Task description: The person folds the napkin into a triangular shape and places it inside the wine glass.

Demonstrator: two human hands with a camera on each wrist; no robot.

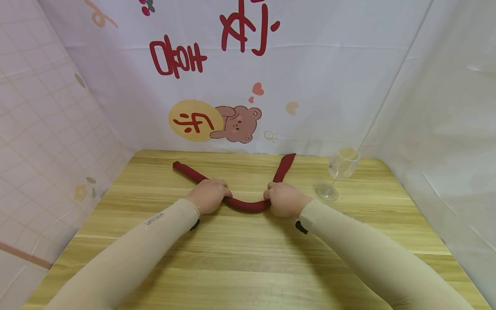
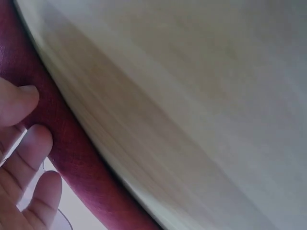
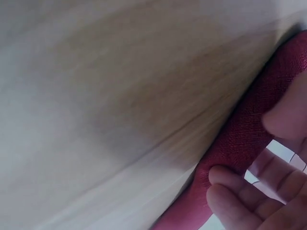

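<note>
A long dark red rolled cloth (image 1: 248, 205) lies on the wooden table (image 1: 248, 258), bent into a U with both ends pointing to the back. My left hand (image 1: 209, 194) grips its left part, my right hand (image 1: 284, 199) grips its right part. In the left wrist view my fingers (image 2: 33, 143) curl round the red cloth (image 2: 72, 153). In the right wrist view my fingertips (image 3: 230, 189) wrap the red cloth (image 3: 240, 139) from below, close over the table.
An empty stemmed wine glass (image 1: 339, 176) stands just right of my right hand. Printed white sheets (image 1: 248, 77) hang behind and on both sides of the table. Both forearms wear beige sleeves (image 1: 155, 241).
</note>
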